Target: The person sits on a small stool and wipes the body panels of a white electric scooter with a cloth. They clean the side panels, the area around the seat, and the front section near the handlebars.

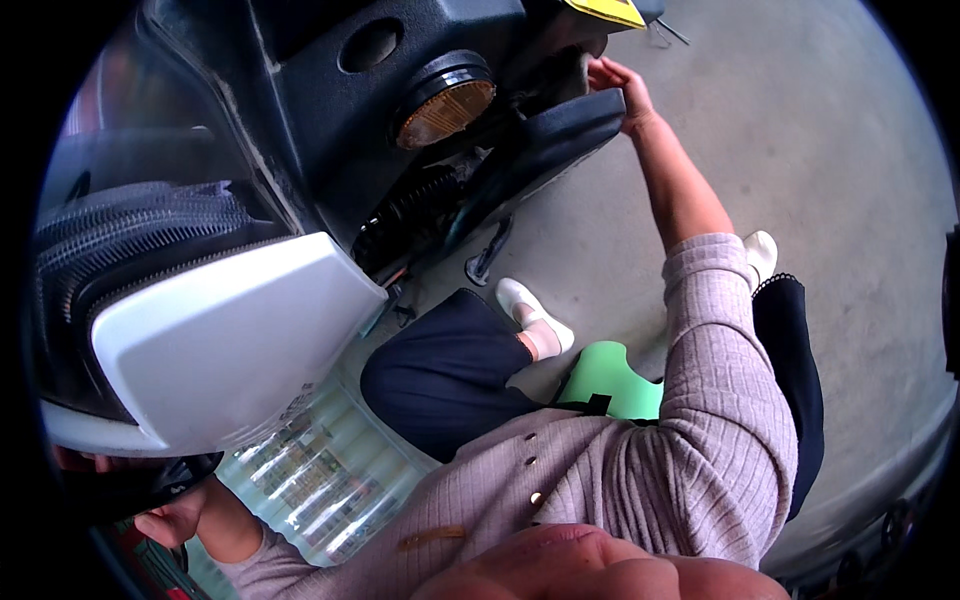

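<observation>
My right hand [622,92] reaches to the rear end of a dark blue-black plastic fender [560,135], its fingers curled round the tip. The fender belongs to a scooter-like vehicle with a dark body [330,110]. Beside it, a round amber reflector [447,108] sits in a dark housing. At the lower left my left hand [178,518] is closed beside a glossy black part [150,488], below a large white panel [230,345]. Its fingers are mostly hidden, and what they hold cannot be made out.
A dark kickstand-like piece [488,252] stands on the grey concrete floor [790,130]. Near my legs is a bright green curved object [610,380]. Translucent ribbed packs [320,480] lie under the white panel. A yellow plate [610,10] shows at the top.
</observation>
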The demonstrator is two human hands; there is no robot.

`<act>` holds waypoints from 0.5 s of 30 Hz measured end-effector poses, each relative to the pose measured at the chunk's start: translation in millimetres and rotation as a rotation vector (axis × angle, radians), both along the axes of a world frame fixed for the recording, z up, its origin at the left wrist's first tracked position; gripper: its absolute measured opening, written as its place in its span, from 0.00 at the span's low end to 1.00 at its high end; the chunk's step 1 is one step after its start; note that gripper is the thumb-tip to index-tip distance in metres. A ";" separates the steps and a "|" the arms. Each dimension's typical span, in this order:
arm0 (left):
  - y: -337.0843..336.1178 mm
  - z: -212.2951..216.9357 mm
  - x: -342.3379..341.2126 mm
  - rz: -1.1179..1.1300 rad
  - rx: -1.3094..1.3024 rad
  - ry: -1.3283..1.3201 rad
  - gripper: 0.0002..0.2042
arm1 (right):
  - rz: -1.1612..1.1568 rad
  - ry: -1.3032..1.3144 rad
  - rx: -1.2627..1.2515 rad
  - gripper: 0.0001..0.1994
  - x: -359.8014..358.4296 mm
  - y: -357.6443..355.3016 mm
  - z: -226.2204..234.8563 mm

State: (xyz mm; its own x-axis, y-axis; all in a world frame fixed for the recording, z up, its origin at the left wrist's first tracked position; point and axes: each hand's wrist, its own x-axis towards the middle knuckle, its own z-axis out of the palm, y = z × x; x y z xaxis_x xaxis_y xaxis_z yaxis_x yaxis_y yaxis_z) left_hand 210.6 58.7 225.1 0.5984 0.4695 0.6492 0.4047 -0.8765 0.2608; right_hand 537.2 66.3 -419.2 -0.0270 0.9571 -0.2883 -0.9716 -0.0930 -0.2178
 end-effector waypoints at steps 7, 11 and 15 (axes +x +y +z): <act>6.9 17.2 -23.8 -0.053 0.091 0.069 0.35 | -0.115 -0.268 0.334 0.19 53.9 -2.2 55.5; 6.3 0.8 -7.4 0.080 0.237 0.030 0.34 | -0.236 -0.198 0.248 0.20 47.1 5.3 31.3; -3.5 6.7 -3.2 0.160 0.342 0.120 0.30 | -0.334 0.020 0.271 0.22 31.9 2.9 -3.3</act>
State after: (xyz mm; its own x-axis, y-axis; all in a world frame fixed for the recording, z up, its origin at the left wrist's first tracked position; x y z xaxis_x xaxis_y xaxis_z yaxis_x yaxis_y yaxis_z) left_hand 207.4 55.2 231.8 0.6166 0.3316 0.7141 0.5531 -0.8279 -0.0932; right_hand 569.1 69.2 -422.5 0.2946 0.9552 -0.0283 -0.9428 0.2857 -0.1716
